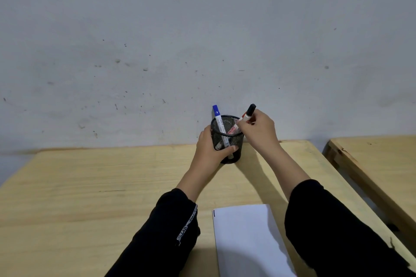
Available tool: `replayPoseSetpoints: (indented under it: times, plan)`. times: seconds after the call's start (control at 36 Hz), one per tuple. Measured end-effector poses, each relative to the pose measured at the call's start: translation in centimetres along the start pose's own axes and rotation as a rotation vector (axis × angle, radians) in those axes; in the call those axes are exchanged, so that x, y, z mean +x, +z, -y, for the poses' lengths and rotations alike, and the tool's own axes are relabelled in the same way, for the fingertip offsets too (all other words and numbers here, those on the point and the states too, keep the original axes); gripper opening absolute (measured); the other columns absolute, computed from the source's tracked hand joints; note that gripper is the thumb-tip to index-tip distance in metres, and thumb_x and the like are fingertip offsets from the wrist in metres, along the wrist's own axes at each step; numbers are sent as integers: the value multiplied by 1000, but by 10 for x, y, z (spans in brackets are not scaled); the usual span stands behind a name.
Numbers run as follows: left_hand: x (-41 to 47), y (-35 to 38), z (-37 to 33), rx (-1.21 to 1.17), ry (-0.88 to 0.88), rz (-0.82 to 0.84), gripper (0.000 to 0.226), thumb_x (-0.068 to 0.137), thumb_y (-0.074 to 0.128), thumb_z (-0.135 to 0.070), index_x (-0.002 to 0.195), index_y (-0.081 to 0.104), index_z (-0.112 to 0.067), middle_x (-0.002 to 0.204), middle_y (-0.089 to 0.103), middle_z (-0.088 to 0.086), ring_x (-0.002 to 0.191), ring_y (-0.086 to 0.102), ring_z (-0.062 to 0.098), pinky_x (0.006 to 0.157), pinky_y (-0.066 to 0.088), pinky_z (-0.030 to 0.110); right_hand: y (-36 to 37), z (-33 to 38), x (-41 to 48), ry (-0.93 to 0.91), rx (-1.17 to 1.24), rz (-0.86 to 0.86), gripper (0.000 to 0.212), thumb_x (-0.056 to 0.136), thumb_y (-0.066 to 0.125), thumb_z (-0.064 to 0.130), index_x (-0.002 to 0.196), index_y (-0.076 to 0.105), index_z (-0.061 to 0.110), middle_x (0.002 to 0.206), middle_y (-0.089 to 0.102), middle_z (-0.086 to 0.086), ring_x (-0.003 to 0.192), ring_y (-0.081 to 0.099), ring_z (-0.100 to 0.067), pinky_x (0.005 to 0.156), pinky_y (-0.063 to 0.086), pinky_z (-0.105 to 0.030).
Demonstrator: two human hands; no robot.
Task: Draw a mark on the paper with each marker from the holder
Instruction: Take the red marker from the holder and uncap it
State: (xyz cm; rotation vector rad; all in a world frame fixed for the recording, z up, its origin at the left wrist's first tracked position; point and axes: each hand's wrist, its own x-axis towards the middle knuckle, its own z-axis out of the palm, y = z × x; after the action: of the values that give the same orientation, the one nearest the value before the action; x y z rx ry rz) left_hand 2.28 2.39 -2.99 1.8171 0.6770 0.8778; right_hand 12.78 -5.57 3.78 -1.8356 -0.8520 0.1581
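A black mesh holder (227,141) stands at the far edge of the wooden table (90,186), by the wall. My left hand (211,149) wraps around its left side. A blue-capped marker (218,119) stands upright inside it. My right hand (258,130) grips a black-capped marker (248,113) that leans out over the holder's right rim, its lower end still inside. A white sheet of paper (249,240) lies near me, between my forearms, with a short dark mark at its top left corner (214,213).
A grey, scuffed wall (202,40) rises right behind the holder. A second wooden table (378,159) stands to the right, across a narrow gap. My black sleeves cover part of the paper's right side.
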Motion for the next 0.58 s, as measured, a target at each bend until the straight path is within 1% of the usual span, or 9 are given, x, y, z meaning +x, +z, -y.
replayPoseSetpoints:
  times: [0.06,0.08,0.14,0.17,0.22,0.28,0.33,0.47,0.58]
  plan:
    - [0,0,1,-5,2,7,74,60,80,-34,126,47,-26,123,52,-3,118,52,16,102,46,43,1,0,1,13,8,-20,11,78,61,12,81,54,6,81,56,-8,82,51,-23,61,35,-28]
    - [0,0,1,-12,1,9,74,61,81,-33,126,47,-27,124,51,-3,118,52,16,102,46,43,1,0,2,24,19,-28,12,78,62,12,81,52,7,78,54,-5,81,50,-22,61,35,-27]
    - [0,1,0,-20,2,14,72,62,81,-33,125,47,-27,124,51,-3,118,52,15,102,46,43,1,-1,3,50,40,-44,15,78,62,11,84,49,8,76,51,-2,78,48,-20,55,34,-17]
    - [1,1,1,-20,3,15,71,63,81,-32,125,47,-27,123,51,-3,117,52,15,102,46,42,1,-1,4,57,46,-56,16,78,62,11,85,48,8,80,53,-4,78,49,-20,52,33,-13]
    - [1,3,0,-22,10,16,69,64,82,-29,124,47,-27,123,50,-3,118,52,15,102,46,41,2,-2,6,70,57,-80,19,76,62,12,87,47,8,94,56,-11,85,52,-23,53,34,-10]
    - [1,3,-1,-30,15,14,70,64,82,-27,125,47,-27,124,50,-2,117,52,14,102,46,40,5,-2,8,84,66,-92,22,75,62,12,90,46,9,105,57,-16,96,54,-27,56,33,-16]
    - [2,4,-2,-30,11,15,71,65,82,-27,126,46,-28,124,50,-3,116,53,14,101,47,40,8,-2,11,95,66,-97,25,73,63,13,92,47,9,107,57,-17,96,54,-27,56,32,-19]
    - [-8,5,2,-36,5,18,73,65,82,-27,128,45,-27,125,49,-2,118,52,15,102,46,40,17,-8,6,129,54,-80,20,74,67,14,86,52,8,92,56,-10,83,51,-23,54,31,-19]
    - [-13,5,2,-39,4,13,71,66,82,-29,127,45,-27,125,49,-2,118,52,13,101,47,37,17,-10,2,96,61,-125,17,73,69,14,81,54,10,91,60,-12,81,54,-23,56,34,-22]
